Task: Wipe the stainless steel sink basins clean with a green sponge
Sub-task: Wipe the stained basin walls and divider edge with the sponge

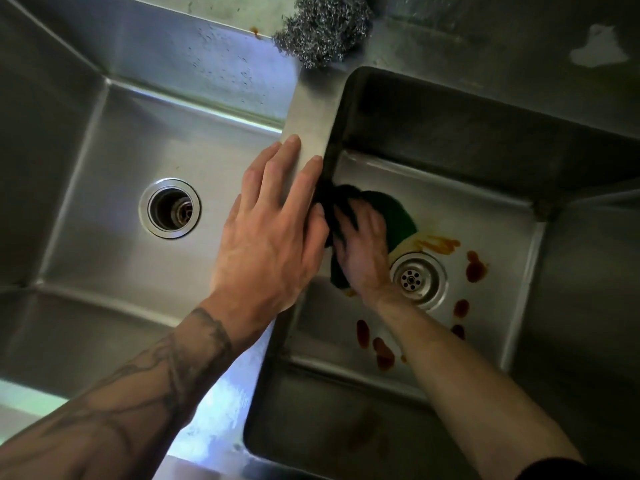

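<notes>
Several brown stains point(476, 270) ring the drain point(412, 280) beside the sponge point(389, 214).

Left hand point(266, 233) lies flat, fingers straight, on the divider point(311, 123) between the basins. Right hand point(363, 244) reaches lower, fingers curled over the green sponge point(391, 209).
</notes>
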A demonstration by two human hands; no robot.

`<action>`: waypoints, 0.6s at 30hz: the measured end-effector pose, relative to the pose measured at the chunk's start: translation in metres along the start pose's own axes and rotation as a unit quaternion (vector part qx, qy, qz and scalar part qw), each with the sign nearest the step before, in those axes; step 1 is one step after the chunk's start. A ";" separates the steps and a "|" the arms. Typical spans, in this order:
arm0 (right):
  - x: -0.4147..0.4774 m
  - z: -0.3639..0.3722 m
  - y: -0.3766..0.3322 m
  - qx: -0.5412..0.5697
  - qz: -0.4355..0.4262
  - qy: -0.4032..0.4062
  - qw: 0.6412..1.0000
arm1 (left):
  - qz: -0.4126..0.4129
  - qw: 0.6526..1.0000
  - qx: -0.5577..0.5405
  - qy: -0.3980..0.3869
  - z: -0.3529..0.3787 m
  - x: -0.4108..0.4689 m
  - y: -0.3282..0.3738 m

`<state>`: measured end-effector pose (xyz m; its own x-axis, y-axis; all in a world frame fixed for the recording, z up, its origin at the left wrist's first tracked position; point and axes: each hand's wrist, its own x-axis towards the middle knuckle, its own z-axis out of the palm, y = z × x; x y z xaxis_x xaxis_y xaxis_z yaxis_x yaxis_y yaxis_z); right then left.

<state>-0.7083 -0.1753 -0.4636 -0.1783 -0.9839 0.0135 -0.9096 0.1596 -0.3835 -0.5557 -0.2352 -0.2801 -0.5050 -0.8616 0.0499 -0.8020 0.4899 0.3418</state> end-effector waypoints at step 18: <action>-0.008 -0.017 0.054 -0.033 0.065 0.023 0.997 | 0.009 1.000 0.005 0.004 0.000 0.000 0.000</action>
<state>-0.7627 -0.1574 -0.4684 -0.3122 -0.9499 0.0113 -0.9003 0.2921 -0.3226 -0.5561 -0.2352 -0.2803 -0.5171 -0.8536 0.0635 -0.7955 0.5067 0.3323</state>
